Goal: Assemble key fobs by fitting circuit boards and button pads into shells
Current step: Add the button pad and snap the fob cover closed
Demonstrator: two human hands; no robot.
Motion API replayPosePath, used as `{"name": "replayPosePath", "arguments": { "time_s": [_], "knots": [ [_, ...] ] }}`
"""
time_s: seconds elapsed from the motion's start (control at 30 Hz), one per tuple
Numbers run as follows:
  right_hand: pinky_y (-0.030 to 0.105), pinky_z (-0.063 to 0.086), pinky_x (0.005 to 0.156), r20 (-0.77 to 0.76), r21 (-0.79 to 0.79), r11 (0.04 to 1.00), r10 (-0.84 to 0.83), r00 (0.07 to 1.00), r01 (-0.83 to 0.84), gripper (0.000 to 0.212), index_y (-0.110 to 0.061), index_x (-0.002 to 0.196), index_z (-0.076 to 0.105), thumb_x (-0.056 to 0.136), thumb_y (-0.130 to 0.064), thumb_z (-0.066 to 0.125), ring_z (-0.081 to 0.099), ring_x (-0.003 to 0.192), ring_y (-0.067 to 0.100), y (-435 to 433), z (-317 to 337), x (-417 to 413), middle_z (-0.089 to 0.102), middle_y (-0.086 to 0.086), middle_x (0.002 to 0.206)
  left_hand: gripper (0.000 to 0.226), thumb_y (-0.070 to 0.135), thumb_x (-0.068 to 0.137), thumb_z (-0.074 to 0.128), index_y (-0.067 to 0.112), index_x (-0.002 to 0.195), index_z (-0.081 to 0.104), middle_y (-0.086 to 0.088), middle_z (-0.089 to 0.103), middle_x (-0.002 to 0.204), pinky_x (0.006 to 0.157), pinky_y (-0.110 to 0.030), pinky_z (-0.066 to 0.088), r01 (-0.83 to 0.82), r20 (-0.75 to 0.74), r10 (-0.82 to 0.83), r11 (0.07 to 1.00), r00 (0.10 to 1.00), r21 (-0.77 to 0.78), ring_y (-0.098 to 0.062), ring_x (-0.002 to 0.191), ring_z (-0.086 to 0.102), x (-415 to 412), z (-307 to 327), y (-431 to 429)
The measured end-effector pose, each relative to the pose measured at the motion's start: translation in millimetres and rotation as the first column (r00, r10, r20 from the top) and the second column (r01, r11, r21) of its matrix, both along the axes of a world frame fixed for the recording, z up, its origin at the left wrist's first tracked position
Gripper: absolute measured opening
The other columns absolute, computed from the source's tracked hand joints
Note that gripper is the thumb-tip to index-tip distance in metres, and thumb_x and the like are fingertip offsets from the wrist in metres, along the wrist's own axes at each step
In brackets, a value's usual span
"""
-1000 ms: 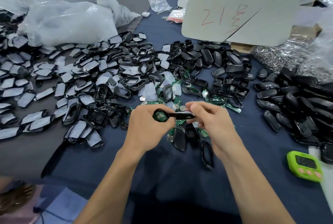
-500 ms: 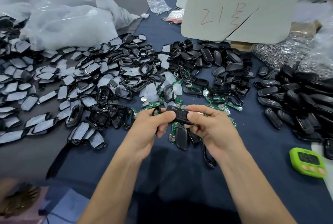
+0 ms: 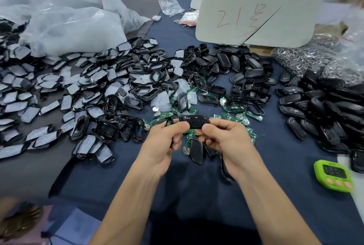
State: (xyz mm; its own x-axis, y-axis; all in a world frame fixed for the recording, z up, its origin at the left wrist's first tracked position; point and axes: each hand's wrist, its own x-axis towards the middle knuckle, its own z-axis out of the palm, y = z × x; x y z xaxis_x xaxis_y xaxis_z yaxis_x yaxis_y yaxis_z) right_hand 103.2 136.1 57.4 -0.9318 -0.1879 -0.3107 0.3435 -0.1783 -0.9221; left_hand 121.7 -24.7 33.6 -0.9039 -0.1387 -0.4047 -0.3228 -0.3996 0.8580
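A black key fob shell (image 3: 194,121) is held level above the table's middle, with both my thumbs on its near edge. My left hand (image 3: 164,146) pinches its left end and also holds a black frame ring (image 3: 171,140) under its curled fingers. My right hand (image 3: 226,142) pinches the shell's right end. Green circuit boards (image 3: 239,115) lie scattered on the blue cloth just beyond and under my hands. A black back cover (image 3: 196,151) lies below the held shell.
Heaps of black frames with white film (image 3: 94,91) fill the left. Black shell halves (image 3: 244,71) lie at centre back, finished black fobs (image 3: 325,110) at right. A green timer (image 3: 332,173) sits at right front. Plastic bags (image 3: 65,22) and a cardboard sign (image 3: 256,14) stand behind.
The shell went from edge-on to tilted with its face toward me. Both hands drew slightly closer to me, thumbs now on the shell's near edge.
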Motion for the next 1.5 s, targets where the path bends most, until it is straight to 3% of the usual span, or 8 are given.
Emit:
{"name": "replayPosePath", "arguments": {
  "time_s": [0.23,0.47,0.67,0.8,0.97,1.2,1.37,1.5],
  "knots": [
    [0.019,0.054,0.057,0.198,-0.219,0.967,-0.09,0.976,0.133,0.018,-0.008,0.085,0.076,0.097,-0.007,0.064,0.068,0.063,0.013,5,-4,-3,0.077,0.011,0.081,0.023,0.016,0.079,0.075,0.019,0.062,0.06,0.007,0.036,0.046,0.044,-0.022,0.014,-0.124,0.059,0.113,0.965,0.992,0.231,-0.007,0.035,0.031,-2,4,6],
    [0.031,0.064,0.067,0.213,-0.21,0.969,-0.086,0.973,0.132,0.025,-0.006,0.088,0.076,0.102,-0.022,0.062,0.075,0.076,0.022,-9,-9,3,0.078,0.016,0.093,0.018,0.032,0.073,0.079,0.049,0.079,0.078,0.024,0.072,0.07,0.064,-0.018,0.052,-0.332,-0.417,0.057,0.704,0.907,-0.628,0.004,0.063,0.066,4,3,25],
    [0.03,0.062,0.062,0.269,-0.413,0.896,-0.052,0.962,0.164,0.021,-0.01,0.075,0.083,0.089,-0.018,0.069,0.073,0.065,0.015,-6,-7,-3,0.077,0.009,0.081,0.035,0.041,0.069,0.07,0.056,0.1,0.072,0.033,0.075,0.094,0.086,-0.035,0.061,-0.253,-0.386,-0.054,0.669,0.921,-0.698,0.005,0.091,0.073,10,7,31],
    [0.033,0.064,0.071,0.291,-0.46,0.874,-0.02,0.957,0.158,0.022,-0.007,0.09,0.083,0.074,-0.021,0.076,0.074,0.084,0.021,1,-18,-5,0.077,0.013,0.099,0.041,0.024,0.066,0.077,0.049,0.099,0.078,0.027,0.077,0.089,0.078,-0.019,0.055,-0.064,-0.288,-0.17,0.754,0.942,-0.654,0.006,0.083,0.071,7,3,22],
    [0.035,0.063,0.077,0.328,-0.496,0.855,0.025,0.944,0.15,0.021,-0.007,0.095,0.084,0.08,-0.018,0.072,0.077,0.096,0.025,7,-32,-6,0.077,0.017,0.109,0.029,0.04,0.084,0.073,0.029,0.109,0.082,0.006,0.049,0.059,0.051,-0.02,0.038,0.124,-0.172,-0.149,0.981,0.974,-0.148,-0.009,0.053,0.042,7,5,15],
    [0.037,0.063,0.086,0.262,-0.394,0.913,-0.004,0.965,0.111,0.021,-0.012,0.093,0.084,0.075,-0.016,0.074,0.076,0.094,0.025,6,-35,1,0.078,0.016,0.106,0.037,-0.003,0.096,0.042,0.012,0.096,0.076,-0.005,0.072,0.075,0.065,-0.023,0.055,-0.039,-0.091,0.028,0.991,0.995,-0.128,-0.014,0.068,0.067,3,1,15],
    [0.027,0.061,0.081,0.033,-0.177,0.984,-0.009,0.999,0.015,0.024,-0.017,0.097,0.083,0.088,0.001,0.071,0.075,0.092,0.015,3,-30,9,0.08,0.006,0.102,0.026,0.02,0.079,0.065,0.033,0.094,0.082,-0.005,0.08,0.094,0.091,-0.047,0.061,0.014,-0.031,-0.033,0.877,0.999,-0.481,-0.033,0.098,0.073,2,-7,11],
    [0.02,0.057,0.077,-0.14,0.028,0.999,-0.038,0.989,0.043,0.035,-0.025,0.094,0.084,0.086,0.008,0.073,0.075,0.09,0.012,-2,-31,12,0.081,0.001,0.098,0.027,0.033,0.074,0.066,0.051,0.09,0.079,0.014,0.075,0.077,0.076,-0.035,0.062,0.031,-0.04,-0.079,0.737,0.996,-0.675,-0.013,0.075,0.071,7,-5,11]
  ]
}}
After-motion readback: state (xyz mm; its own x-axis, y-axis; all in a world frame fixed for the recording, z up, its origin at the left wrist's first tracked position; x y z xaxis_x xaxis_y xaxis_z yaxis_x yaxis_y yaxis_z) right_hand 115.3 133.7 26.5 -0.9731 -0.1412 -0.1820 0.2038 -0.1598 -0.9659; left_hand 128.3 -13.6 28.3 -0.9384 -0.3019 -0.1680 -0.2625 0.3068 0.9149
